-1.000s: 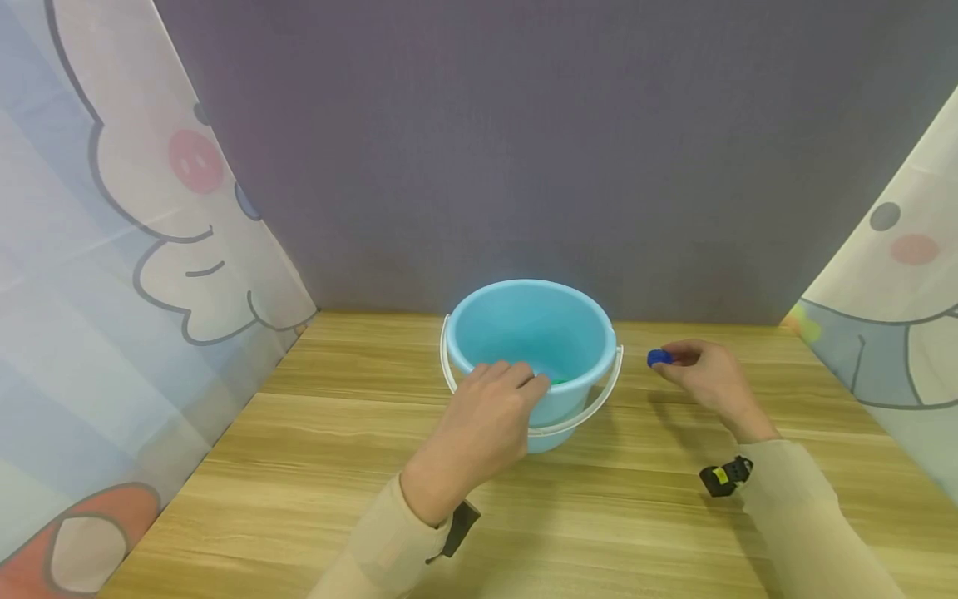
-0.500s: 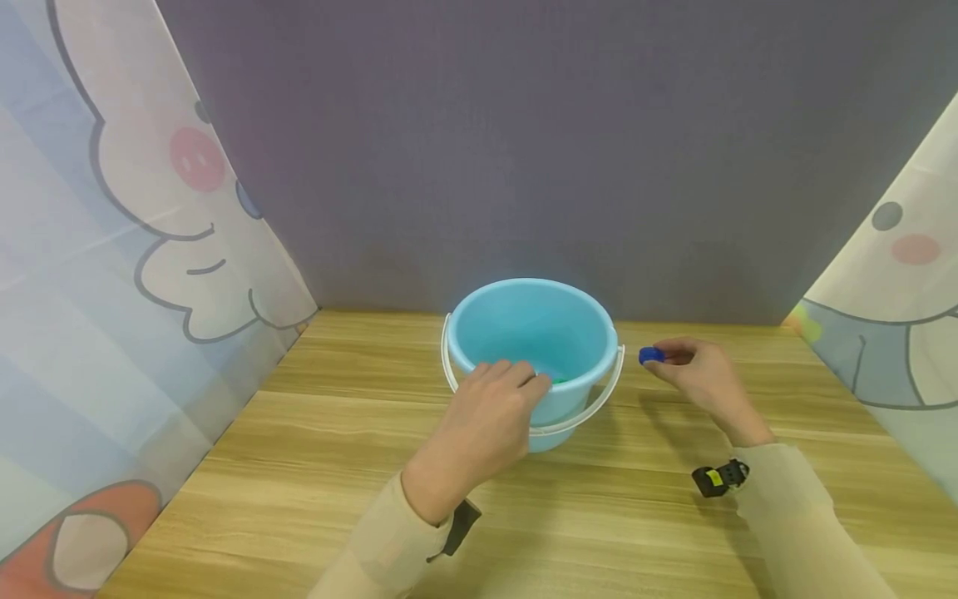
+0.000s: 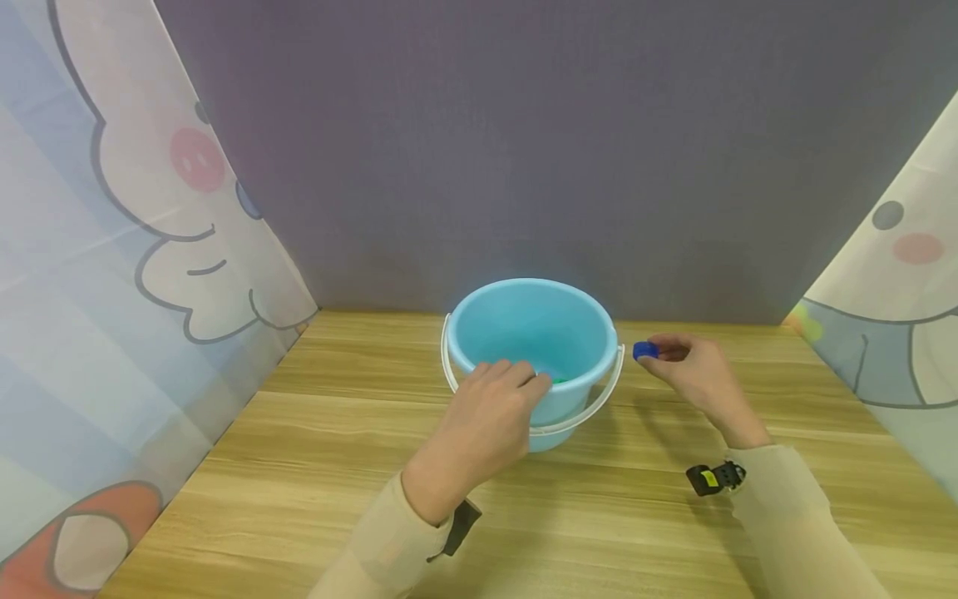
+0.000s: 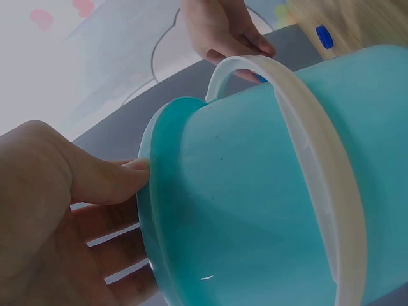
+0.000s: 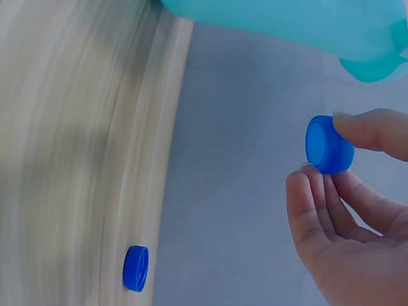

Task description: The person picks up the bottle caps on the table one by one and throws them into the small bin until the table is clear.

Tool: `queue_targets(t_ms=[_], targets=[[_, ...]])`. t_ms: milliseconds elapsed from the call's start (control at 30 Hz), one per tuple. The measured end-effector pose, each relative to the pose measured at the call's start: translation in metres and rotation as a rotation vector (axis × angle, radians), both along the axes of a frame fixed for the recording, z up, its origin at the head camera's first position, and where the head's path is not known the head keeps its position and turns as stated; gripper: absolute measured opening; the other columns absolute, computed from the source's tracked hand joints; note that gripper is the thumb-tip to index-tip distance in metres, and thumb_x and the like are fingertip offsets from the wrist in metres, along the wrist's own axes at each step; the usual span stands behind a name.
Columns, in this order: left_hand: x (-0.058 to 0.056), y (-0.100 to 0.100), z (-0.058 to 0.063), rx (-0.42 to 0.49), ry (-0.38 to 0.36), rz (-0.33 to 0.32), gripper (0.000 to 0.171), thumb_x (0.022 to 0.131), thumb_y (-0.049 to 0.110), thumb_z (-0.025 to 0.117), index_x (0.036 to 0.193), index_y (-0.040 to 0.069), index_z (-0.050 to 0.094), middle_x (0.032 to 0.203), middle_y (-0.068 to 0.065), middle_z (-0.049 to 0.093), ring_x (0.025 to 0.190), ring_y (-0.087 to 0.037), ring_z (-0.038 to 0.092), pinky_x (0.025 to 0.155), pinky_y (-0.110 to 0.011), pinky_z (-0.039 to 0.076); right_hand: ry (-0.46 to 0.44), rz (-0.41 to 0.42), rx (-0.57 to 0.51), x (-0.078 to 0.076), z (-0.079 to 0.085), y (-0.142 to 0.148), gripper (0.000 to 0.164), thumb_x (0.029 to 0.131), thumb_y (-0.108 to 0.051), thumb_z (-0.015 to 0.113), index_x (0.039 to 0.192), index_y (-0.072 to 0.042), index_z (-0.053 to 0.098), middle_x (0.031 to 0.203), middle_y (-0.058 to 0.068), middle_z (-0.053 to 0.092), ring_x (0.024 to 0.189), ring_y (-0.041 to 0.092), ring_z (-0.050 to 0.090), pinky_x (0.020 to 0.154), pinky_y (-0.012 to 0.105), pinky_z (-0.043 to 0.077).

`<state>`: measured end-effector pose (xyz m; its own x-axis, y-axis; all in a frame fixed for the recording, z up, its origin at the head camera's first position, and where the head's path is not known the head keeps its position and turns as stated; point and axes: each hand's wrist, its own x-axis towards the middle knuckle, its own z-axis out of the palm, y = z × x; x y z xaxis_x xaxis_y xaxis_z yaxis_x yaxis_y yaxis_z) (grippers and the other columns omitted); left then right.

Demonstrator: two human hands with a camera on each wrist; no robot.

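A light blue bucket (image 3: 533, 320) stands upright on the table. My left hand (image 3: 486, 424) grips its near rim; in the left wrist view the thumb lies on the outside, with the fingers on the other side of the rim. The white bucket handle (image 4: 315, 153) hangs down over the near wall. To the right of the bucket, my right hand (image 3: 703, 374) pinches a blue bottle cap (image 5: 330, 145) between thumb and fingers, above the table. Another blue bottle cap (image 5: 135, 269) lies on the tabletop. Inside the bucket a bit of something green (image 3: 558, 381) shows.
The wood-grain table (image 3: 314, 441) ends at a dark grey panel (image 3: 539, 150) close behind the bucket. Curtains with cartoon prints hang on the left (image 3: 150, 274) and right (image 3: 898, 333). Each wrist wears a small black device.
My right hand has moved a little to the left, bringing the pinched bottle cap closer to the bucket. My left hand and the bucket have stayed in place.
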<state>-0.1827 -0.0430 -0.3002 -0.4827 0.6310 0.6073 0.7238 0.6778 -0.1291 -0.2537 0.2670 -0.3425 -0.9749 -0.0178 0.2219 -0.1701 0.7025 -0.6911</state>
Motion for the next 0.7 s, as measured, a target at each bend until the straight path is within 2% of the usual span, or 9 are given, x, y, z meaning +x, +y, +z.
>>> queue_targets(t_ms=[167,467,700], targets=[[0.000,0.000,0.000,-0.001,0.004,0.000,0.034,0.068,-0.010,0.069,0.095,0.010,0.067,0.081,0.000,0.061,0.066,-0.017,0.052,0.060,-0.028,0.041,0.018,-0.003,-0.008,0.001,0.003,-0.003,0.053,0.094,-0.035,0.072,0.128,0.005,0.064,0.115,0.025,0.069,0.104,0.038,0.065,0.076,0.033,0.051],[0.000,0.000,0.000,-0.009,-0.002,0.002,0.033,0.068,-0.009,0.069,0.094,0.010,0.067,0.081,0.001,0.060,0.066,-0.017,0.052,0.060,-0.028,0.041,0.066,0.006,-0.033,0.004,0.009,-0.006,0.052,0.094,-0.034,0.072,0.126,0.005,0.065,0.115,0.026,0.069,0.104,0.038,0.066,0.072,0.023,0.050],[0.000,0.000,0.000,-0.007,-0.006,0.001,0.033,0.068,-0.010,0.069,0.094,0.010,0.067,0.082,0.001,0.062,0.067,-0.017,0.053,0.060,-0.028,0.041,0.097,-0.004,-0.040,0.007,0.014,-0.010,0.052,0.094,-0.034,0.072,0.125,0.006,0.065,0.113,0.024,0.069,0.102,0.039,0.067,0.071,0.022,0.050]])
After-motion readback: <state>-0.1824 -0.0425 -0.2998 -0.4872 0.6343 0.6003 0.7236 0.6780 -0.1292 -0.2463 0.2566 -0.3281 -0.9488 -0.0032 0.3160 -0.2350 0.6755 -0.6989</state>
